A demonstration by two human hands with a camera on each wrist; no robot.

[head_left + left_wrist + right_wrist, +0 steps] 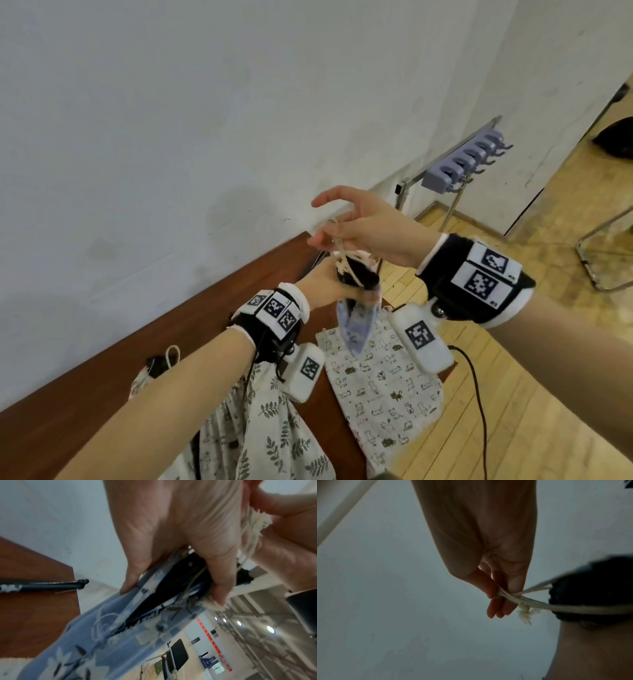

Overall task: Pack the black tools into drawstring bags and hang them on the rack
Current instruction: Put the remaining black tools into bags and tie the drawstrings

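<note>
Brown table (144,346) (white wall (171,120) behind)

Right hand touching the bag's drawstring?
Touching. Right wrist view shows the right hand pinching the drawstring between its fingers.

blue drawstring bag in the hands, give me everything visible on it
The blue drawstring bag is thin blue cloth with a pale flower print, held in the air over the table edge. The left hand grips its gathered mouth, where a black tool shows inside. The right hand pinches its cream cords; the body hangs limp.
</note>
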